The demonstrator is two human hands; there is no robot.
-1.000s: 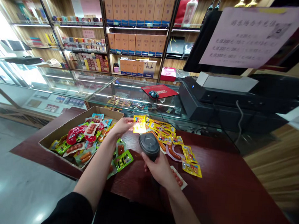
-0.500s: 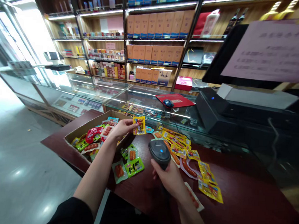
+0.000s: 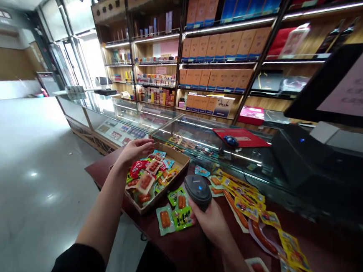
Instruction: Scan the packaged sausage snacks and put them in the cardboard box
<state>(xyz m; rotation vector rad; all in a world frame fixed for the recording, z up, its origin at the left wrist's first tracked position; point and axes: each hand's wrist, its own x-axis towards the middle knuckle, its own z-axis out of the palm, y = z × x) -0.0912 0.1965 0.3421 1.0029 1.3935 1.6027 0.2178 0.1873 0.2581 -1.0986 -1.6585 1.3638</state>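
Observation:
My left hand [image 3: 135, 151] hovers above the far left edge of a cardboard box [image 3: 170, 190], fingers stretched out and nothing visible in them. Mixed small snack packets fill the box, among them a red packet [image 3: 138, 168] and a clear sausage packet [image 3: 145, 182]. My right hand [image 3: 211, 221] grips a black barcode scanner [image 3: 198, 191] with a blue light on top. Just left of the scanner, a green packet [image 3: 182, 218] and a clear packet with small sausages [image 3: 165, 219] lie on the dark red tabletop [image 3: 173, 242].
Yellow packets [image 3: 246, 207] and a long wrapped sausage [image 3: 263, 238] spread over the right side of the table. Behind stands a glass display counter [image 3: 196, 139] bearing a red mat [image 3: 247, 138] and a computer mouse [image 3: 231, 140]. A monitor [image 3: 327, 80] rises at the right.
My left hand has moved left over the box and opened; the yellow packet it held is no longer in it. My right hand still holds the scanner. The view has turned left.

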